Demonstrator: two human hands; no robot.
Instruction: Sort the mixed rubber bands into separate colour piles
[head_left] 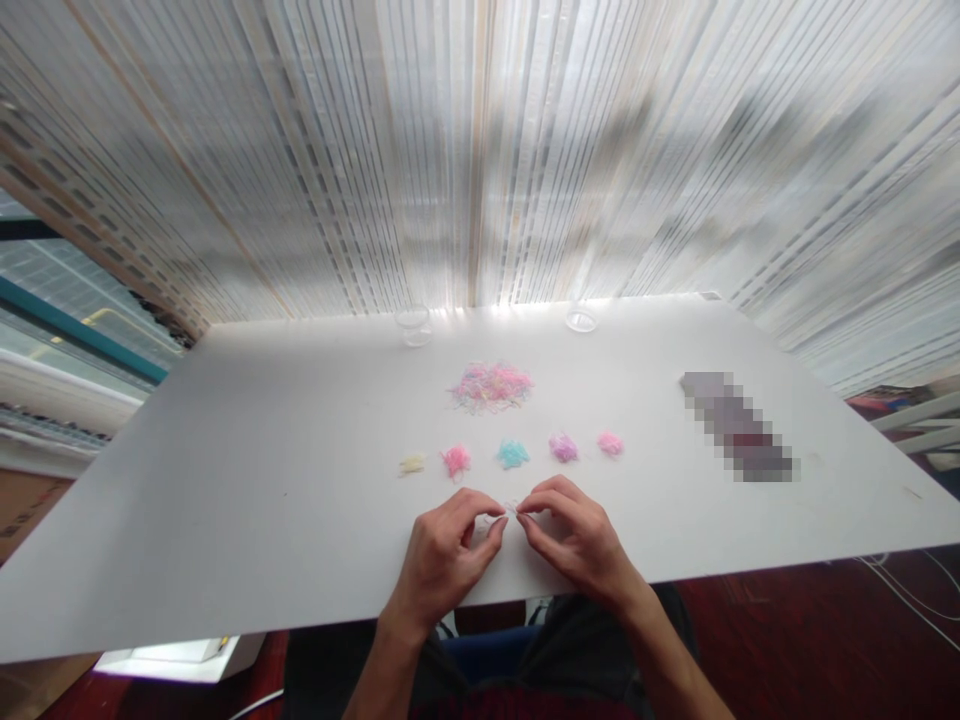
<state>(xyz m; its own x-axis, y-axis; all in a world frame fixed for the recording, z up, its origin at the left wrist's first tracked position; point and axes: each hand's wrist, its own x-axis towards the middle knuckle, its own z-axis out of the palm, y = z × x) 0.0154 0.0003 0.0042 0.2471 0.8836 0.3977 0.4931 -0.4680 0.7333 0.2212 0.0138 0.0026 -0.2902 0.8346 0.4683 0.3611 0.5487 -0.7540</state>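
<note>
My left hand and my right hand meet almost tip to tip over the table's front edge area, each pinched on thin pale pinkish strands. Beyond them lies a row of small piles: cream, coral pink, turquoise, purple and light pink. Farther back is a larger pile of mixed-colour strands.
A clear plastic cup and a clear round lid or dish stand at the back of the white table. A pixelated dark object lies at the right. Pale curtains hang behind.
</note>
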